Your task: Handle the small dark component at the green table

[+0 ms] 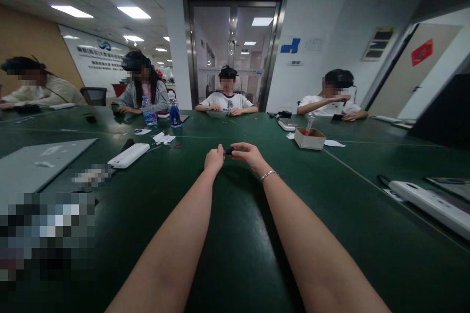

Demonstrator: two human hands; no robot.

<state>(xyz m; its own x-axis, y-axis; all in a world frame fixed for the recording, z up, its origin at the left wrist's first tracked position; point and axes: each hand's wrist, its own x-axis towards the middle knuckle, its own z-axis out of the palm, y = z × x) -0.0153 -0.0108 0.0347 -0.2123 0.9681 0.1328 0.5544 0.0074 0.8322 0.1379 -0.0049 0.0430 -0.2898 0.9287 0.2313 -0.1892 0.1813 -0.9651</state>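
Note:
Between my two hands is a small black stick-like thing, held roughly level above the green table. Its exact kind is too small to make out. My left hand is closed on its left end, thumb up. The fingers of my right hand pinch its right end, and a silver bracelet circles that wrist. My fingers hide both ends of the thing.
On the left lie a white power strip, paper scraps and a grey board. Two bottles stand beyond. A small box and another power strip are on the right. Several people sit around the table.

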